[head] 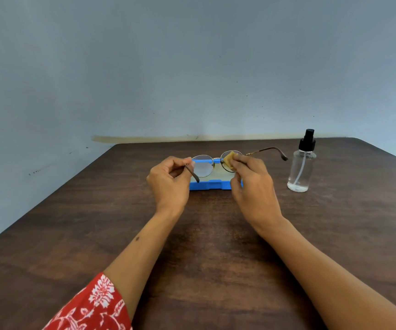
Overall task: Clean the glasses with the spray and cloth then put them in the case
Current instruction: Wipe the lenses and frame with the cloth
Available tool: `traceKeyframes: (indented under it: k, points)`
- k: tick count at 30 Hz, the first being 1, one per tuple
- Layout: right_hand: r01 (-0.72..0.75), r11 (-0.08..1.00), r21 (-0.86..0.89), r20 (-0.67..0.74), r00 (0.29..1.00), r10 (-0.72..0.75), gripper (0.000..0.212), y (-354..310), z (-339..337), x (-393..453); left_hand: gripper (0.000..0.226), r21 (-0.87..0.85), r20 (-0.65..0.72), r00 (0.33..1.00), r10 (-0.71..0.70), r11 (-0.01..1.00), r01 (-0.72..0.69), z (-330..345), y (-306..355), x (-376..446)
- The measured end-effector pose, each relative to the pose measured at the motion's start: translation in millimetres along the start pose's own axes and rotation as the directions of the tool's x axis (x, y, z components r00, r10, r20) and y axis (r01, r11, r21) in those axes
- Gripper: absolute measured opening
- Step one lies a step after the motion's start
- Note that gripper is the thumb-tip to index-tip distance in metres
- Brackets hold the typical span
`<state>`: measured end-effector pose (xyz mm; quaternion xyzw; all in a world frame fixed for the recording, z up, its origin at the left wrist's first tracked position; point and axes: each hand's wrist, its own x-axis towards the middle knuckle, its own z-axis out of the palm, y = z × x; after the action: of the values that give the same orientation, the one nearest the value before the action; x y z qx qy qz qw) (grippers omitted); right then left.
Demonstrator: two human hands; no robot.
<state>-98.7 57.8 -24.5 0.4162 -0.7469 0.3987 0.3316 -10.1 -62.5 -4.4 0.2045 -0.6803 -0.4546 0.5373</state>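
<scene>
Dark brown wood-grain table [204, 246] fills the lower half of the view, its far edge meeting a pale blue-grey wall [192, 67] that carries small dark specks and a yellowish streak just above the tabletop. One pair of glasses [216, 160] with a thin metal frame is held above the table near its far middle; its two temples are unfolded, one reaching out to the right toward the bottle. One blue case [210, 184] lies open on the table right under and behind the glasses, partly hidden by both hands. One clear spray bottle [301, 167] with a black pump top stands upright to the right, apart from the case and hands. One small tan cloth [230, 161] is pressed on the right-hand lens. The left hand [170, 179] has its fingers curled, pinching the left temple by the hinge. The right hand [251, 184] pinches the cloth against the lens between thumb and fingers. One red sleeve [92, 306] with a white floral print shows on the left arm at the bottom edge.
</scene>
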Motion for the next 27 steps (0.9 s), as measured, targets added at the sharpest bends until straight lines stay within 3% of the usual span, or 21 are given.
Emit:
traceKeyframes:
  k: [4, 9, 15, 20, 24, 27]
  points:
    - [-0.045, 0.999, -0.029, -0.024, 0.999, 0.044, 0.040, 4, -4, 1, 0.015, -0.003, 0.014, 1.000, -0.020, 1.000, 0.020, 2, 0, -1]
    - [0.014, 1.000, -0.007, 0.022, 1.000, -0.014, 0.040, -3, 4, -2, 0.013, 0.015, 0.024, 0.999, -0.021, 1.000, 0.020, 1, 0, -3]
    - [-0.074, 0.997, -0.027, -0.021, 0.997, 0.073, 0.040, 5, -1, 0, 0.013, 0.011, 0.012, 1.000, -0.029, 1.000, 0.028, 1, 0, -1]
    - [0.033, 0.999, -0.004, 0.036, 0.999, -0.032, 0.040, 2, 2, -2, 0.012, 0.001, 0.006, 1.000, -0.025, 1.000, 0.025, 0, -1, 0]
    - [-0.054, 0.998, -0.035, -0.009, 0.999, 0.054, 0.041, 8, -1, 1, 0.011, -0.032, -0.016, 0.999, -0.028, 0.999, 0.028, -1, -3, 2]
    - [-0.025, 0.997, -0.071, 0.023, 0.999, 0.027, 0.040, 5, 1, -1, 0.014, -0.018, 0.013, 0.999, -0.045, 0.999, 0.046, 2, -3, 1]
